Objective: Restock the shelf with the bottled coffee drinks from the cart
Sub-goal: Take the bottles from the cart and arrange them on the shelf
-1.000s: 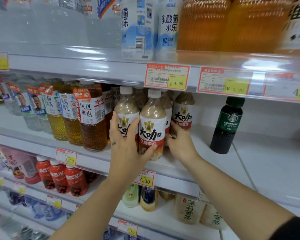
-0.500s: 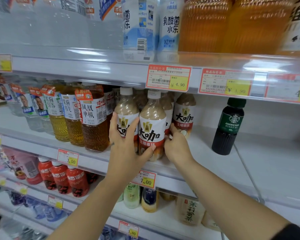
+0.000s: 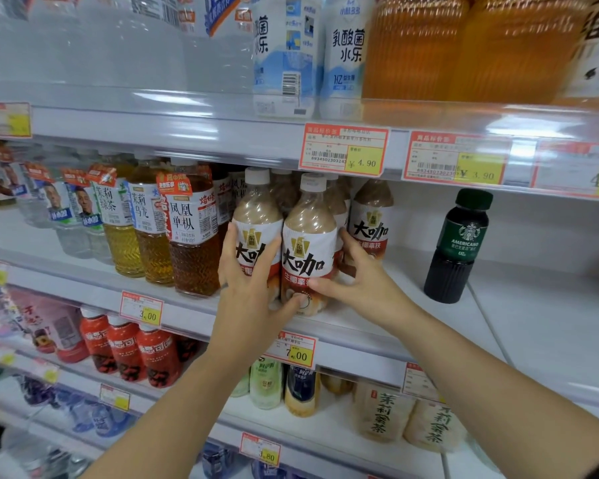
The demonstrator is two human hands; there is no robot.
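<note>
Clasping the upright left bottle [image 3: 256,233] in the left grip [image 3: 246,288] and the adjoining right bottle [image 3: 308,247] in the right grip [image 3: 360,285], straight ahead on the shelf [image 3: 519,326].

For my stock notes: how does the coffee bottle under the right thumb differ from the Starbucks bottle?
The coffee bottle is milky beige with a white cap; the Starbucks bottle is near black with a dark green cap. The coffee bottle is taller and held by the right hand; the Starbucks bottle stands alone, untouched. Both stand upright on one shelf.
</note>
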